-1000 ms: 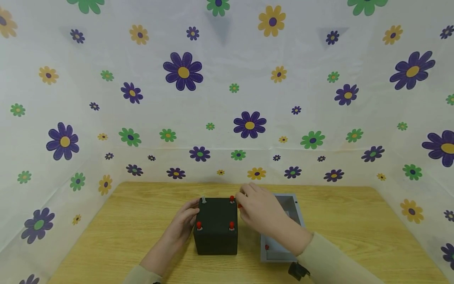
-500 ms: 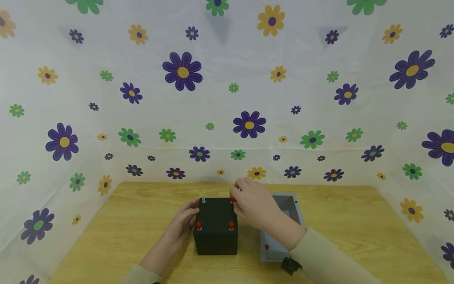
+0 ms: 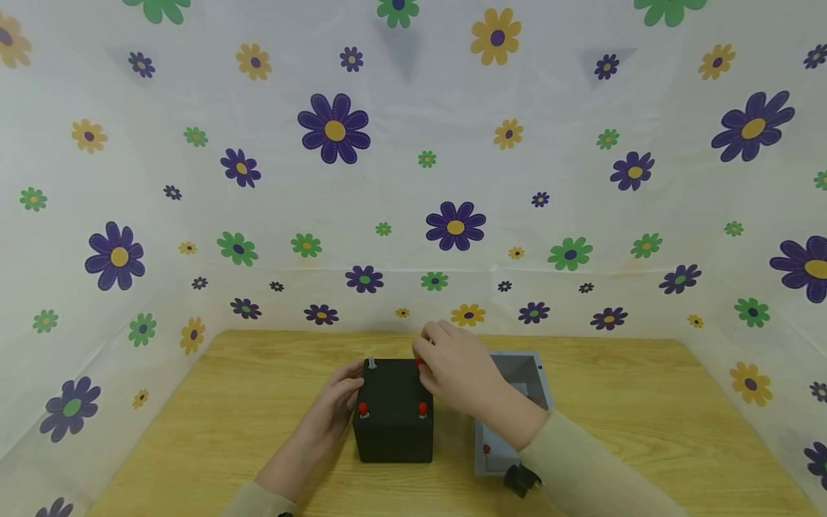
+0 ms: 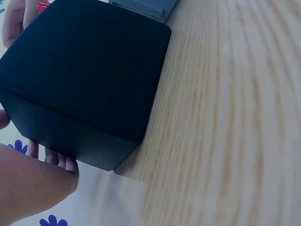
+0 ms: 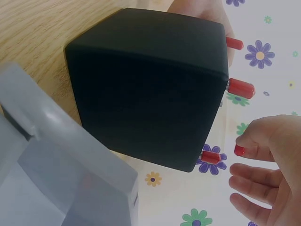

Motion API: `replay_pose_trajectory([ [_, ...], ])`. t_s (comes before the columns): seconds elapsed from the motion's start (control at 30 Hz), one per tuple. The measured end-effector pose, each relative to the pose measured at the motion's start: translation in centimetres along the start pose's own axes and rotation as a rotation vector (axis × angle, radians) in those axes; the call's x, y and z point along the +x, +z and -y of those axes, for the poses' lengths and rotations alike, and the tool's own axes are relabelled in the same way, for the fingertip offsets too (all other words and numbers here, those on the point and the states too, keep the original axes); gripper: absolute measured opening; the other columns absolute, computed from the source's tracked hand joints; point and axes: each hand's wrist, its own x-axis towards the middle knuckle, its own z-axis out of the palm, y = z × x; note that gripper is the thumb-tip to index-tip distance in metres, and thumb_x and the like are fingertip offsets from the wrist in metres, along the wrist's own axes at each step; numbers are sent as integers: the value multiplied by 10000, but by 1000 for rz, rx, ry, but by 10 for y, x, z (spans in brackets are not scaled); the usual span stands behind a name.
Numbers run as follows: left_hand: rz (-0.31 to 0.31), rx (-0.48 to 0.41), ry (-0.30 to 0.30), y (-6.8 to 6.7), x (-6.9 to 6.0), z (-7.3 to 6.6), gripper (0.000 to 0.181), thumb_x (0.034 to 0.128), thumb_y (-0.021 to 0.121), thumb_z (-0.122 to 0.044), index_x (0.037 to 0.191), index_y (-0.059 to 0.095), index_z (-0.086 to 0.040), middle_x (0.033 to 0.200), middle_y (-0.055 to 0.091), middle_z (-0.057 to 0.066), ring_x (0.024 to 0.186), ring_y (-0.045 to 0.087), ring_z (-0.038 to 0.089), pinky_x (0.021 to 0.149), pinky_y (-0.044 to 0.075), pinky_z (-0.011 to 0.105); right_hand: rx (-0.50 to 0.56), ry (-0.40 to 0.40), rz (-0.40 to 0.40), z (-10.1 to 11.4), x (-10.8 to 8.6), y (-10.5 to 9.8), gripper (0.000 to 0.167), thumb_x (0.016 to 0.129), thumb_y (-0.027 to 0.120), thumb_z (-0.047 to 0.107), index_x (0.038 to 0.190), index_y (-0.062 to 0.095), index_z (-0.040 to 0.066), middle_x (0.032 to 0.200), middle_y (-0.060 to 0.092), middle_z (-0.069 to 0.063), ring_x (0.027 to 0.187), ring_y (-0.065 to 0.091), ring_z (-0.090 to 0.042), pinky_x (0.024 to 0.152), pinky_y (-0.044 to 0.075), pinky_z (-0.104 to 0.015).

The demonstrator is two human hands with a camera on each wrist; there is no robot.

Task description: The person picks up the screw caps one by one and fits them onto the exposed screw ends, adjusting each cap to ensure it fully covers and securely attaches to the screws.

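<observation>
A black box [image 3: 394, 398] stands on the table with metal posts at its top corners. Red caps sit on the front-left post [image 3: 363, 409] and front-right post [image 3: 423, 410]; a third cap [image 5: 211, 157] is on the box in the right wrist view. At the back left, the metal post [image 3: 371, 363] is bare. My left hand [image 3: 334, 403] holds the box's left side, fingers around its far edge. Pinched between thumb and forefinger of my right hand [image 3: 457, 368] is another red cap [image 5: 239, 150], held just off the box over its back-right corner.
Right of the box is a grey bin [image 3: 545, 384], partly hidden under my right forearm. A small red piece [image 3: 487, 449] lies inside it. Flowered white sheeting [image 3: 400, 179] encloses the wooden table [image 3: 258, 380] at the back and sides.
My right hand has moved left and slightly up, from beside the box to over its back-right corner, with the red cap. The left hand and box have stayed put.
</observation>
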Motion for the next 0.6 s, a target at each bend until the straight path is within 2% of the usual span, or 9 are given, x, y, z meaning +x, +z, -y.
replay_pose_trajectory([
  [0.33,-6,0,0,1,0,-1,477,1030,520,-142,1495,453,-56,1299,574,-97,1200,568,51,1041,433,181,11,-7,-20,1,4,3,157,900,827,185,944,680,154,1007,658,-13,898,611,-177,796,573,-284],
  [0.6,-8,-6,4,1,-1,0,470,1025,522,-136,1484,458,-56,1300,570,-91,1204,565,49,1050,423,183,27,9,-3,1,7,8,161,902,832,195,951,685,154,1014,661,-17,918,617,-184,817,583,-298],
])
